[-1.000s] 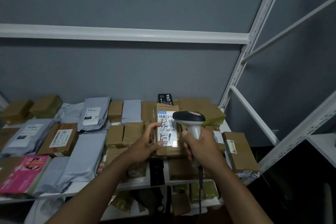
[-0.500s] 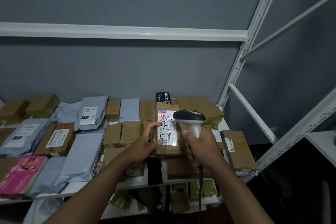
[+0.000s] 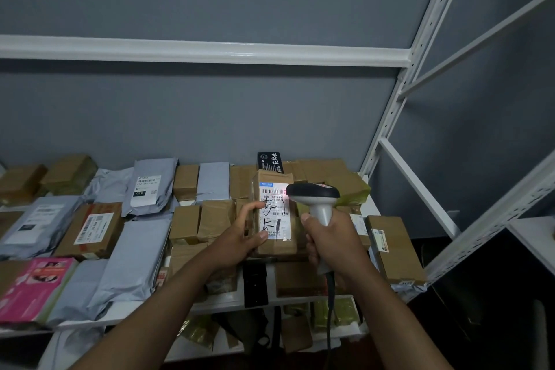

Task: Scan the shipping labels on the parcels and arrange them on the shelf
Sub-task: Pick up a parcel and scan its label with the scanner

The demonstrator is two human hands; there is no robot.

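Scanner aimed at a held parcel's label

Left hand grips the brown parcel, fingers curled round its edge; right hand wraps the scanner handle.

We see the left hand gripping a small cardboard parcel by its left edge, thumb across the white shipping label (scrawled over in black marker). The right hand grips the handle of a grey barcode scanner, its dark head just beside the label's upper right corner, where a faint red glow shows. Below, the white shelf carries brown boxes, grey mailer bags and a pink package at the left.
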